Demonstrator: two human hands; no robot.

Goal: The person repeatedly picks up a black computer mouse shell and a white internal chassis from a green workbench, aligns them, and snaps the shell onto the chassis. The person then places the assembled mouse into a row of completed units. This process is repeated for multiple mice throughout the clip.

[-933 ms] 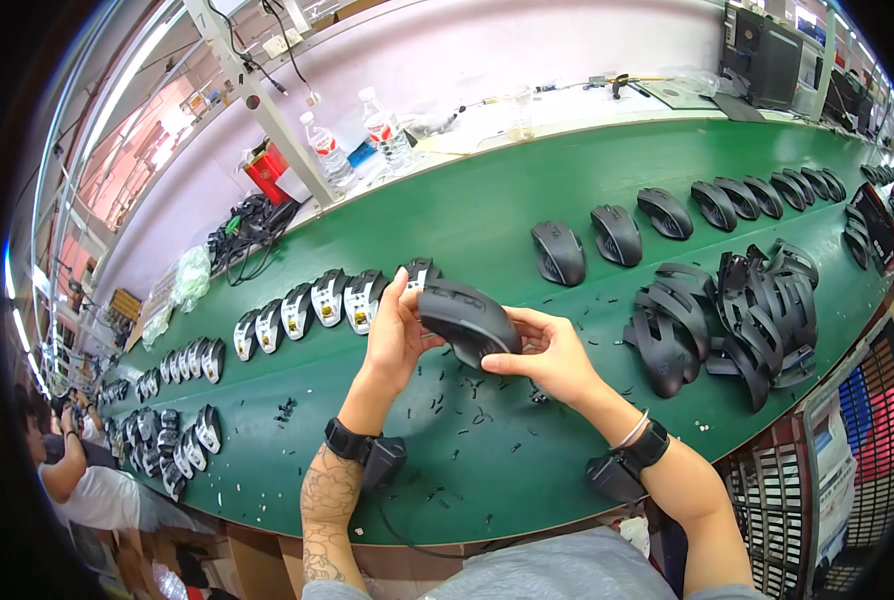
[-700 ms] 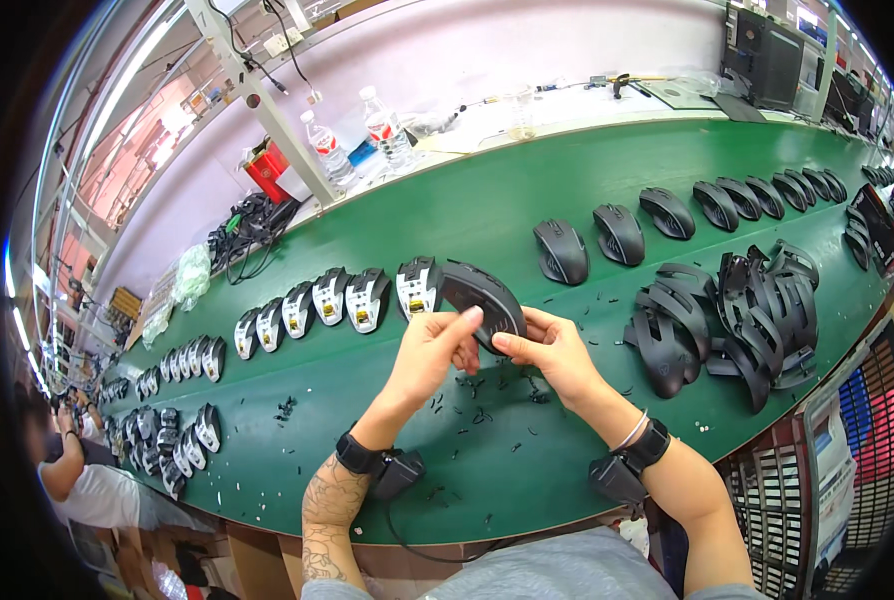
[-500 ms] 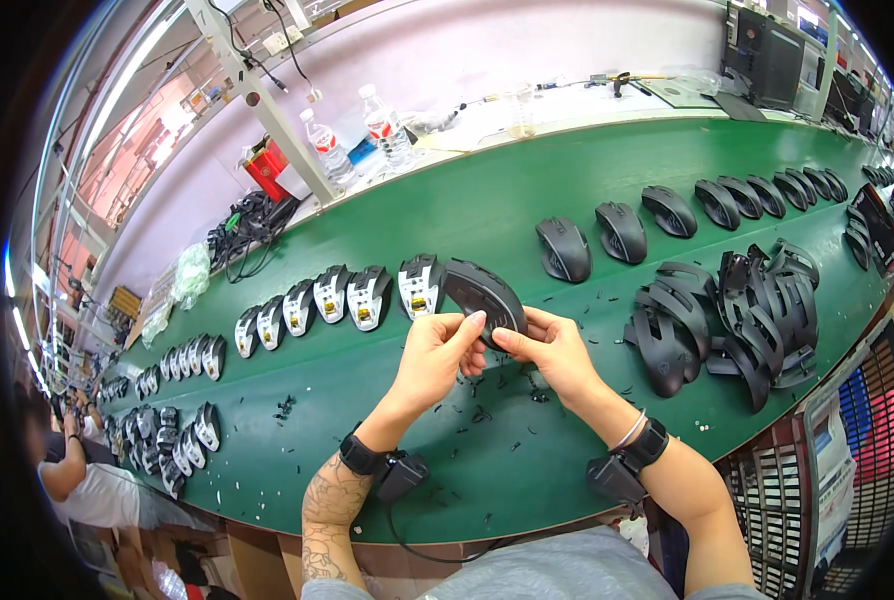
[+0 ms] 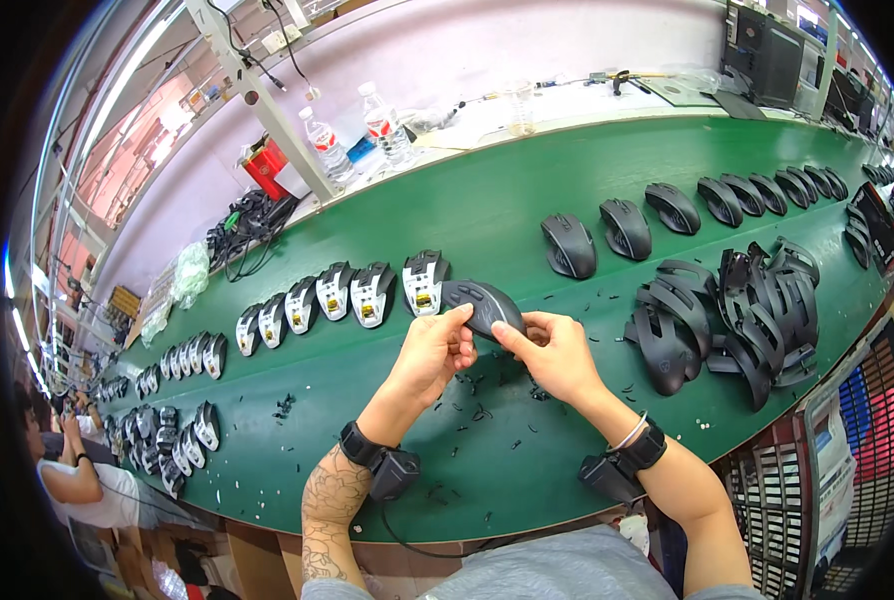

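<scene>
Between my two hands, over the green bench, is a black computer mouse (image 4: 482,303), its buttons and side showing. My left hand (image 4: 429,352) pinches its near left edge with thumb and fingers. My right hand (image 4: 552,350) grips its right end, the thumb lying on top. Just behind it stands a mouse base without its top shell (image 4: 424,284), white and black with a yellow part. More open bases (image 4: 334,292) line up to the left. Whole black mice (image 4: 569,246) form a row to the right.
Black mouse shells (image 4: 667,325) are heaped at the right. Small black scraps (image 4: 482,412) litter the green bench (image 4: 337,440). Water bottles (image 4: 385,125) and a cable bundle (image 4: 252,225) sit at the back. Black crates (image 4: 767,500) stand lower right; another person (image 4: 77,480) is far left.
The mouse in my hands has tilted flatter and come down slightly. The rows of mice and open bases behind have shifted a little to the right; the shell heap has stayed put.
</scene>
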